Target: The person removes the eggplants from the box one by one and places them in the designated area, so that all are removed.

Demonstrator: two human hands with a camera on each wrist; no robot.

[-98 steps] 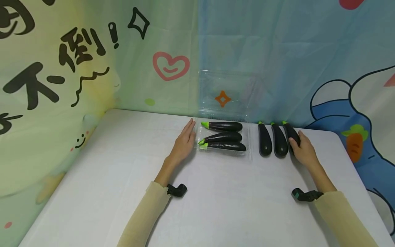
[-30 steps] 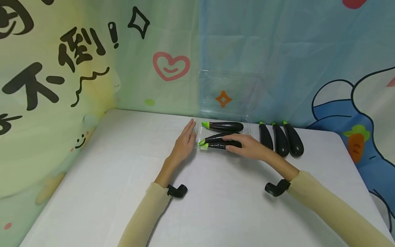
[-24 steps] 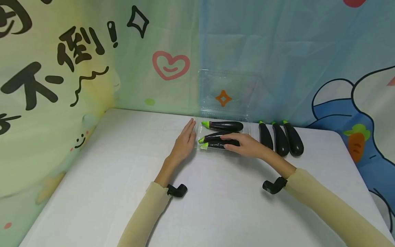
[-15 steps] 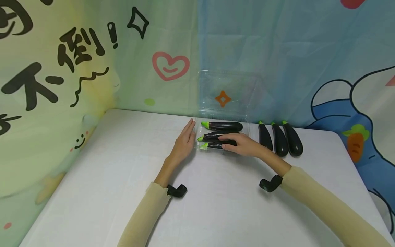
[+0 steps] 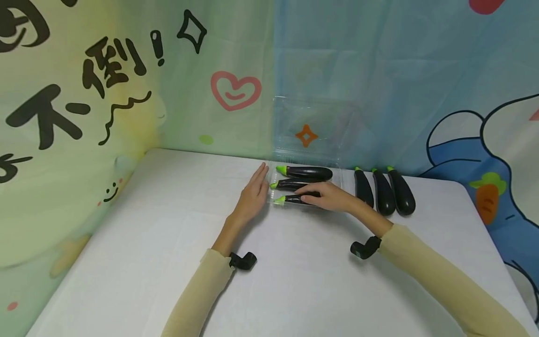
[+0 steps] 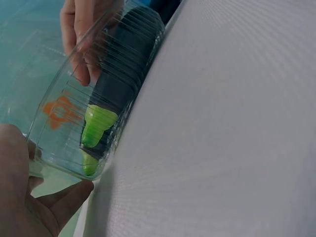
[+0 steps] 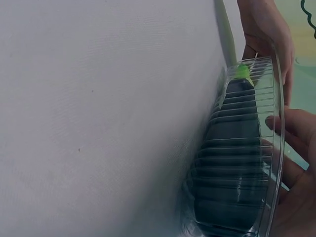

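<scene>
A clear plastic container (image 5: pixel 338 174) sits at the table's far edge, its lid (image 5: pixel 311 124) standing open against the backdrop. Three dark eggplants with green stems lie in it: back (image 5: pixel 307 172), middle (image 5: pixel 288 184) and front (image 5: pixel 292 199). My right hand (image 5: pixel 326 196) lies over the front and middle ones with fingers stretched out, touching them. My left hand (image 5: pixel 254 191) rests flat against the container's left end. In the left wrist view the front eggplant (image 6: pixel 123 64) shows through the ribbed wall (image 6: pixel 59 143). In the right wrist view my right fingers (image 7: pixel 296 143) lie on the container's rim.
Three more eggplants (image 5: pixel 382 192) lie side by side on the white table (image 5: pixel 168 224), just right of the container. A printed cloth backdrop (image 5: pixel 126 84) closes off the back and left. The table's right edge (image 5: pixel 488 224) runs close to the loose eggplants.
My right hand left the rightmost loose eggplant, crossed to the container and slid slightly left over the eggplants. The middle one shifted toward the back. The left hand stayed put.
</scene>
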